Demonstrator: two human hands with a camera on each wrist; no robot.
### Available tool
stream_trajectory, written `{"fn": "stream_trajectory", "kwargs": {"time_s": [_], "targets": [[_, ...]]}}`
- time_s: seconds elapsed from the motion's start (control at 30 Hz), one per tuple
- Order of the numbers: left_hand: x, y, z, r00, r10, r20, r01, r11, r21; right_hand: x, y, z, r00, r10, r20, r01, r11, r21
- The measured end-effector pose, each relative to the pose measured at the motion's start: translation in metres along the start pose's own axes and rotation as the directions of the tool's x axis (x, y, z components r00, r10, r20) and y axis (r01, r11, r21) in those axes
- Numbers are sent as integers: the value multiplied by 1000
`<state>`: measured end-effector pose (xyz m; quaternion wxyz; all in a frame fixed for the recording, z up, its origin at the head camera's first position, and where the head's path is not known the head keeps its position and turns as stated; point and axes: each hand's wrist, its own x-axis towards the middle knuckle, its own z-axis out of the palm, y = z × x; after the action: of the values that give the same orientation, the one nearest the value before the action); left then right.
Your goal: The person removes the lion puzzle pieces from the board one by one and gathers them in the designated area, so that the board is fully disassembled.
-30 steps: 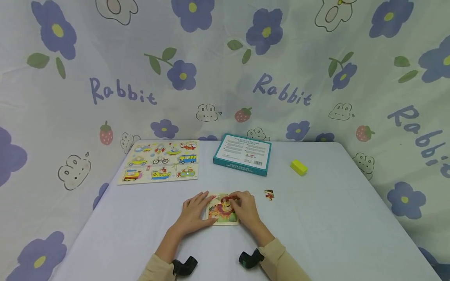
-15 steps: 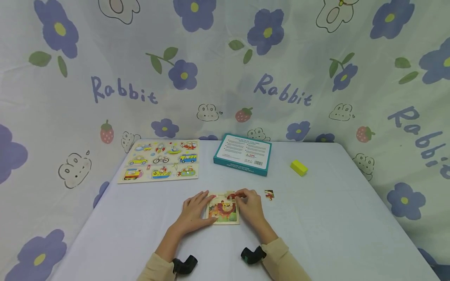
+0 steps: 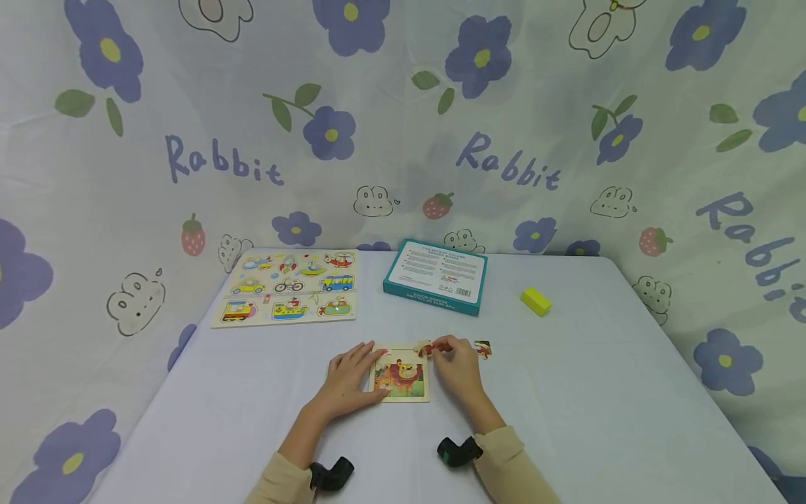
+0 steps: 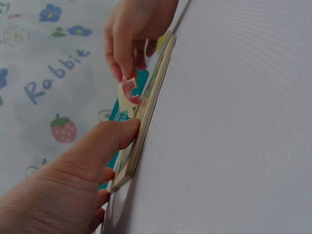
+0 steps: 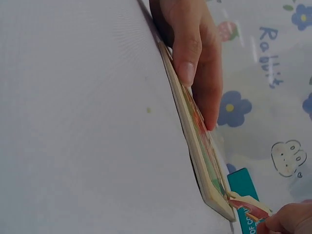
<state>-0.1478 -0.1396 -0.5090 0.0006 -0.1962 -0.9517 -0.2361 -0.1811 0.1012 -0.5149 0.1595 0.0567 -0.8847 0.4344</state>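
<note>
Pinching a red-and-cream piece (image 3: 425, 348), the right hand (image 3: 458, 365) has the lion puzzle (image 3: 403, 379) just left of that grip, where the left hand (image 3: 348, 381) (thumb and fingers spread!) touches its edge; a second piece (image 3: 483, 348) lies right of the pinch.

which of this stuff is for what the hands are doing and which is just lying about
In use:
lion puzzle, with the left hand resting on it
pinched piece, in the right hand
loose piece on the table, probably from the same puzzle

Apparently just lying about:
vehicle board
teal box
yellow block
</note>
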Motion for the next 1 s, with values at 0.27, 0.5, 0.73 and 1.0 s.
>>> {"fn": "stream_trajectory", "kwargs": {"time_s": [0.27,0.5,0.73,1.0], "targets": [[0,0,1,1000,5,-3,-5,1000,0,1,3,-6,1000,28,-11,-28,999,15],[-1,-1,2,1000,4,-3,-4,1000,0,3,6,-14,997,69,-26,-69,997,21],[-1,0,0,1000,2,5,-2,1000,3,7,12,-21,994,109,-29,-108,994,18],[0,0,-1,1000,-2,3,2,1000,-6,10,15,-32,990,142,-12,-142,990,-9]]}}
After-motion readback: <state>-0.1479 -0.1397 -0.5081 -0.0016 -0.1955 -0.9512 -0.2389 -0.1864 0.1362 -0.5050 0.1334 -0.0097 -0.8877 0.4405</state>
